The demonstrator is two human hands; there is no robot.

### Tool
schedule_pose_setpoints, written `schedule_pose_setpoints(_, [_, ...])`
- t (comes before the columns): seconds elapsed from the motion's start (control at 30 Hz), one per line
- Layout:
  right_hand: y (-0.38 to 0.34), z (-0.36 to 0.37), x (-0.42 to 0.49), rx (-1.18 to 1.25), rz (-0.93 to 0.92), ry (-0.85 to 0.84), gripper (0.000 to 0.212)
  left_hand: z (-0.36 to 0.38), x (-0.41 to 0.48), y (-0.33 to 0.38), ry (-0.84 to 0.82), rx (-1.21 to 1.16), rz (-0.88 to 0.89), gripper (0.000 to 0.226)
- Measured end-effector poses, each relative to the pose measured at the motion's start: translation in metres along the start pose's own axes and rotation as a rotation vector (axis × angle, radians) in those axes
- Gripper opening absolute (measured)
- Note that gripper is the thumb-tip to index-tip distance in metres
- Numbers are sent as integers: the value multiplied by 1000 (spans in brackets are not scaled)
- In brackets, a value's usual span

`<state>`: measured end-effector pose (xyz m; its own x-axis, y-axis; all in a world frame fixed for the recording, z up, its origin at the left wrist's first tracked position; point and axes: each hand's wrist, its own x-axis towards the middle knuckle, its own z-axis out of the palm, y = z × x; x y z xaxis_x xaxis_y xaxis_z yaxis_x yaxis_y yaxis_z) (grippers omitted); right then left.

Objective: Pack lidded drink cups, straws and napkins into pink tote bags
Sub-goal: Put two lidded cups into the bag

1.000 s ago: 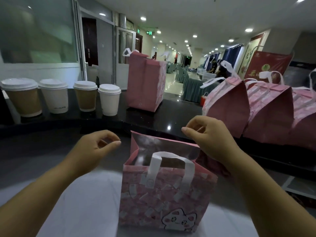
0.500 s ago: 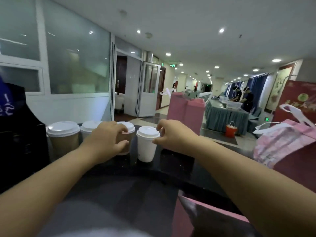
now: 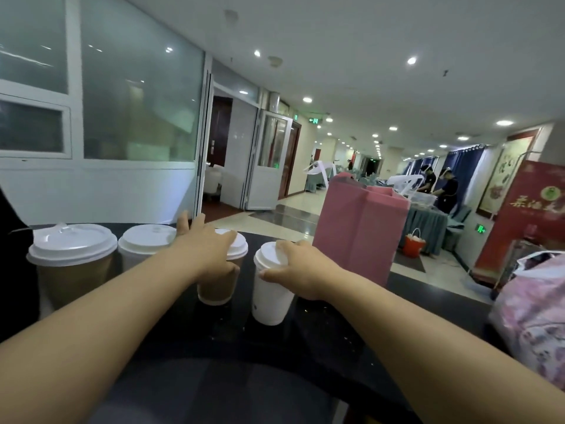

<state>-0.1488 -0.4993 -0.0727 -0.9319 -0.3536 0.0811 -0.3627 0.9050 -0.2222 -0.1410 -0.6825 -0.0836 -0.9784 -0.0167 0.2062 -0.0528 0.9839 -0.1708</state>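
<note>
Four lidded cups stand in a row on the black counter (image 3: 214,347), running from 10 o'clock to 12 o'clock ahead of the person. Both bare arms reach forward to the two nearest cups.

The left hand (image 3: 204,249) lies over the white lid of the brown cup (image 3: 215,290) at about 11 o'clock. Its fingers are spread wide and mostly straight, two of them reaching past the far edge of the lid, while the thumb sits against the cup's wall just under the rim.

The right hand (image 3: 293,270) holds the white cup (image 3: 270,301) at 12 o'clock, just beside the brown one but not touching it. Its fingers curl over the top of the lid and the thumb presses the side below the rim, so the cup is pinched at its upper end. The cup's base rests on the counter.

Further left stand the far white cup (image 3: 143,243) and, at 10 o'clock, the large brown cup (image 3: 72,280), their lids close together.

A plain pink tote bag (image 3: 357,237) stands upright on the counter at 1 o'clock, near the right hand but apart from it. A patterned pink tote bag (image 3: 532,319) sits at 3 o'clock, cut off by the edge of the view, with its top bunched.
</note>
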Motion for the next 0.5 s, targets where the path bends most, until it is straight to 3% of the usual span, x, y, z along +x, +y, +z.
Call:
schedule_pose_setpoints(0.27, [11,-23,-43,84,37,74,71,-10,-35,20,240,-196,69,60])
schedule_pose_setpoints(0.5, [15,-54,-118,162,-5,254,73,-34,-120,27,283,-599,97,65])
